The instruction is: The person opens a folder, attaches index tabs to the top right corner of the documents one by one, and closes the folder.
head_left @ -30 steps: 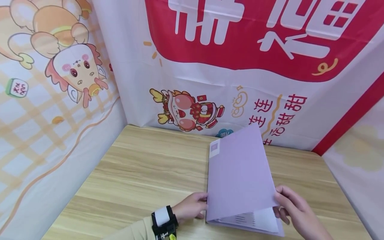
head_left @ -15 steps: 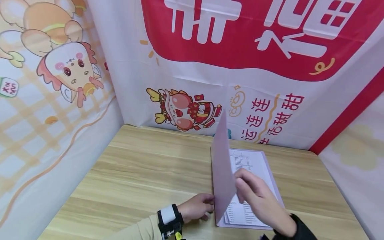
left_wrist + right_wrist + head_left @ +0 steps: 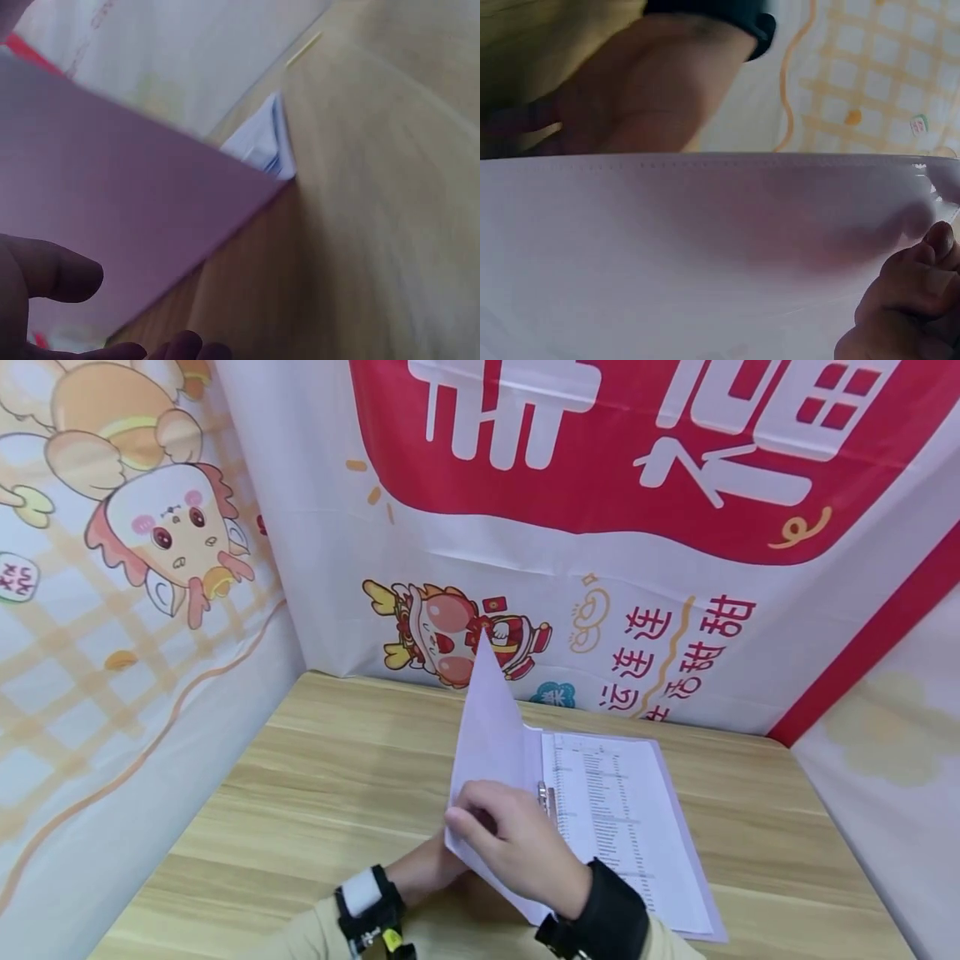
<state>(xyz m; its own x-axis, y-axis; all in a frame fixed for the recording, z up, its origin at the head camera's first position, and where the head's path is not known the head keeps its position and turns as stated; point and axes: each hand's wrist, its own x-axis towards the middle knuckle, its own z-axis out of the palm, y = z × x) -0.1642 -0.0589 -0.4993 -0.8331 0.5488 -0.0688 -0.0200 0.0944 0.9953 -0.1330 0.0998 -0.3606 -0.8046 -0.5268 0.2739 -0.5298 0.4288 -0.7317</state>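
A light purple folder (image 3: 495, 727) stands with its front cover raised and tilted left in the head view. Inside it lie printed sheets (image 3: 615, 818) beside a metal clip (image 3: 547, 800). My right hand (image 3: 517, 839) pinches the cover's free edge, fingers curled; they show also in the right wrist view (image 3: 907, 300). Under and behind the cover is my left hand (image 3: 431, 867), partly hidden. The left wrist view shows its thumb (image 3: 64, 271) and fingertips apart, holding nothing, near the outside of the cover (image 3: 135, 180).
The folder lies on a wood-grain table (image 3: 330, 777), right of its middle. A white and red printed cloth (image 3: 465, 543) hangs at the back edge. Another patterned cloth (image 3: 150, 652) closes the left side.
The folder's cover has swung from right to left, uncovering the sheets. My right hand has travelled left with it. My left hand has left the spine and shifted slightly left behind the cover.
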